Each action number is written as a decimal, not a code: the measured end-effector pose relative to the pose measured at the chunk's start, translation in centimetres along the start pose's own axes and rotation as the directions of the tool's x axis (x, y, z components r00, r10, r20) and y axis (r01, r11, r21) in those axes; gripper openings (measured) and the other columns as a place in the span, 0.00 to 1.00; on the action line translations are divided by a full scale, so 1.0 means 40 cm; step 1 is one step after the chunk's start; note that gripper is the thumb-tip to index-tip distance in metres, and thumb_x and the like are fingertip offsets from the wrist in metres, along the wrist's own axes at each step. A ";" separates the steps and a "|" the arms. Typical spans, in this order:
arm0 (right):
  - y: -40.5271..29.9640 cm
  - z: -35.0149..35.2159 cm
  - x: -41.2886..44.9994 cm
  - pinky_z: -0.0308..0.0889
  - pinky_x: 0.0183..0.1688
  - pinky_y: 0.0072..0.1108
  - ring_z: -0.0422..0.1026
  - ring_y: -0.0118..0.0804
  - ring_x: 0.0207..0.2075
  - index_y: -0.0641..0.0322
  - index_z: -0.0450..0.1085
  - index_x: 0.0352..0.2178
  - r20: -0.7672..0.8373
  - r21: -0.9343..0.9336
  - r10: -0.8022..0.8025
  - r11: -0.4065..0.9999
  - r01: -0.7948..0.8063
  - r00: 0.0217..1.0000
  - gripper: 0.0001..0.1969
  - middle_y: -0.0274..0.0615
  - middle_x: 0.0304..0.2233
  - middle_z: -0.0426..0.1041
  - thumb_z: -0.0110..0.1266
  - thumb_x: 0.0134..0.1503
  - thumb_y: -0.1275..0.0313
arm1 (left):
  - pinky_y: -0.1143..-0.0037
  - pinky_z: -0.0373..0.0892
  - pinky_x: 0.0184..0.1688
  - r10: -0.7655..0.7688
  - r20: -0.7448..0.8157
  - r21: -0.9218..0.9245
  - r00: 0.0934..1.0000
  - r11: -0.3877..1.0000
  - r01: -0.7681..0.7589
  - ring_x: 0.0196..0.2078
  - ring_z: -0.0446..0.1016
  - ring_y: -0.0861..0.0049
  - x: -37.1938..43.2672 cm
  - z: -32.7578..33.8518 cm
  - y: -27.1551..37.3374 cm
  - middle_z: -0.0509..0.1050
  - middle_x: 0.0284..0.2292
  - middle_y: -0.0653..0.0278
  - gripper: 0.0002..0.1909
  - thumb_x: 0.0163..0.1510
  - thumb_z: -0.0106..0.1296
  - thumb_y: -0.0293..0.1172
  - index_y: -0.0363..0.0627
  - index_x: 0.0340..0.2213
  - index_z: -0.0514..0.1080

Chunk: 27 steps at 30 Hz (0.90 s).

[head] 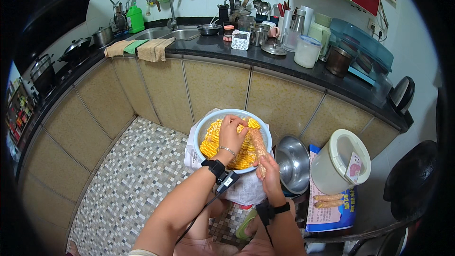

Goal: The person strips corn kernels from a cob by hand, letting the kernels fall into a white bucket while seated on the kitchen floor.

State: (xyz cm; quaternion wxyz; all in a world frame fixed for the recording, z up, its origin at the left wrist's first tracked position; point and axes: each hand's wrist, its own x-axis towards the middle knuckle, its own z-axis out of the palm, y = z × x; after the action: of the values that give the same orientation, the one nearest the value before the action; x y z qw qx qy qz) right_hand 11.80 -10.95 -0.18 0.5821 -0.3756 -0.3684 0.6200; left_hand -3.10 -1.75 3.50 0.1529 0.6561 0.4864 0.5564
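In my right hand (269, 170) is the lower end of a corn cob (257, 144), mostly stripped, with yellow kernels left at its far tip. The cob leans over the right rim of a light-blue plastic basin (199, 145). My left hand (231, 133) is over the basin, thumb and fingertips close to the cob's upper part; whether they pinch a kernel is hidden. Below it, loose kernels and ears of yellow corn (209, 148) fill the basin. Printed paper (245, 188) lies under the basin, in front of my knees.
A steel bowl (292, 165) stands right of the basin. Beyond it, a lidded cream bucket (327, 167) and two bare cobs (328, 201) rest on a printed sheet (325, 222). Ahead runs a dark countertop (213, 46) with a sink (185, 35). Cables hang from both wrists.
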 end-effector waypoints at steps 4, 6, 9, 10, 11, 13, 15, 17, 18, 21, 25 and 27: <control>0.000 0.005 -0.004 0.51 0.15 0.09 0.57 0.18 0.13 0.65 0.64 0.44 -0.001 -0.022 -0.011 1.000 0.011 1.000 0.14 0.36 0.23 0.68 0.44 0.58 0.70 | 0.70 0.64 0.44 0.009 -0.026 0.031 1.000 0.999 -0.008 0.39 0.67 0.62 0.001 0.000 0.008 0.66 0.33 0.59 0.06 0.39 0.59 0.23 0.41 0.23 0.71; 0.001 0.006 -0.003 0.52 0.15 0.09 0.57 0.18 0.13 0.65 0.64 0.44 0.003 -0.031 -0.019 0.999 0.019 1.000 0.14 0.35 0.23 0.68 0.44 0.58 0.70 | 0.70 0.64 0.44 0.017 -0.029 0.044 0.999 0.999 -0.016 0.40 0.67 0.62 0.000 -0.002 0.009 0.66 0.33 0.59 0.07 0.39 0.59 0.23 0.41 0.23 0.71; 0.007 0.013 0.000 0.53 0.15 0.09 0.57 0.17 0.14 0.65 0.63 0.47 0.015 -0.053 -0.018 0.998 0.019 1.000 0.16 0.35 0.23 0.68 0.46 0.58 0.71 | 0.70 0.64 0.44 0.035 -0.043 0.106 0.998 0.994 -0.030 0.40 0.67 0.63 -0.004 -0.012 0.010 0.67 0.33 0.59 0.07 0.38 0.60 0.24 0.42 0.23 0.71; 0.011 0.015 0.001 0.53 0.16 0.09 0.57 0.16 0.15 0.65 0.62 0.48 -0.010 -0.051 -0.023 0.998 0.023 1.000 0.17 0.35 0.23 0.68 0.47 0.57 0.71 | 0.70 0.64 0.44 0.055 -0.061 0.130 0.997 0.990 -0.047 0.40 0.67 0.63 -0.005 -0.010 0.010 0.67 0.33 0.60 0.07 0.38 0.61 0.24 0.42 0.22 0.72; 0.016 0.016 0.001 0.53 0.16 0.09 0.58 0.16 0.15 0.66 0.61 0.50 -0.033 -0.050 -0.028 0.998 0.026 0.999 0.19 0.34 0.24 0.68 0.48 0.57 0.71 | 0.70 0.64 0.44 0.074 -0.080 0.155 0.994 0.986 -0.061 0.39 0.67 0.64 -0.006 -0.009 0.010 0.68 0.33 0.60 0.08 0.38 0.61 0.25 0.41 0.22 0.72; 0.017 0.015 0.000 0.54 0.16 0.08 0.59 0.15 0.16 0.66 0.59 0.52 -0.030 -0.078 -0.046 0.996 0.044 0.998 0.21 0.34 0.24 0.69 0.48 0.57 0.71 | 0.70 0.64 0.44 0.091 -0.107 0.187 0.990 0.980 -0.069 0.40 0.68 0.64 -0.009 -0.006 0.003 0.69 0.33 0.60 0.08 0.37 0.61 0.25 0.42 0.22 0.72; 0.021 0.009 0.000 0.53 0.15 0.08 0.59 0.15 0.16 0.66 0.59 0.52 -0.045 -0.110 -0.076 0.991 0.071 0.996 0.22 0.34 0.24 0.69 0.48 0.57 0.71 | 0.69 0.63 0.45 0.093 -0.094 0.164 0.991 0.984 -0.077 0.40 0.67 0.63 -0.007 0.004 0.004 0.69 0.33 0.60 0.07 0.37 0.60 0.25 0.42 0.22 0.72; 0.031 0.007 0.006 0.54 0.15 0.08 0.60 0.15 0.16 0.67 0.58 0.53 -0.057 -0.122 -0.128 0.985 0.120 0.990 0.22 0.35 0.25 0.69 0.49 0.57 0.72 | 0.69 0.63 0.45 0.053 -0.090 0.148 0.995 0.988 -0.039 0.40 0.67 0.63 -0.005 0.006 0.009 0.70 0.33 0.60 0.06 0.37 0.60 0.25 0.42 0.21 0.73; 0.035 -0.002 0.007 0.54 0.15 0.08 0.61 0.15 0.18 0.67 0.58 0.53 -0.041 -0.135 -0.131 0.983 0.124 0.991 0.22 0.35 0.26 0.69 0.49 0.57 0.72 | 0.70 0.63 0.46 0.008 -0.082 0.117 0.997 0.993 0.002 0.41 0.67 0.63 -0.007 0.006 0.013 0.71 0.33 0.60 0.06 0.38 0.60 0.25 0.42 0.21 0.73; 0.036 0.003 0.005 0.55 0.15 0.08 0.62 0.15 0.19 0.67 0.58 0.53 -0.016 -0.158 -0.142 0.978 0.138 0.990 0.22 0.35 0.27 0.69 0.49 0.57 0.72 | 0.71 0.63 0.47 -0.068 -0.072 0.085 0.995 0.994 0.074 0.41 0.67 0.64 -0.008 0.001 0.014 0.71 0.33 0.60 0.04 0.38 0.60 0.25 0.42 0.20 0.74; 0.023 0.028 -0.004 0.54 0.16 0.08 0.61 0.15 0.18 0.68 0.57 0.53 -0.046 -0.185 -0.163 0.971 0.152 0.985 0.23 0.34 0.26 0.69 0.49 0.57 0.72 | 0.71 0.63 0.47 -0.106 -0.052 0.072 0.993 0.991 0.110 0.41 0.67 0.63 -0.014 -0.001 0.008 0.72 0.33 0.59 0.04 0.39 0.60 0.26 0.43 0.20 0.74; 0.020 0.028 -0.007 0.53 0.16 0.07 0.61 0.14 0.18 0.69 0.58 0.53 -0.050 -0.206 -0.177 0.965 0.163 0.983 0.23 0.34 0.26 0.69 0.49 0.57 0.72 | 0.70 0.63 0.47 -0.130 -0.048 0.057 0.990 0.990 0.132 0.40 0.68 0.63 -0.014 0.003 0.004 0.72 0.32 0.59 0.03 0.39 0.60 0.26 0.43 0.20 0.75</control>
State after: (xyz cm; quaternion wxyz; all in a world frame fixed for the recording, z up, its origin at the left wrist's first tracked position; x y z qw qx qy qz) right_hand 10.45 -11.28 -0.37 0.6044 -0.4202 -0.4400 0.5143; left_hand -2.87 -2.23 3.23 0.1588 0.6147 0.5481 0.5446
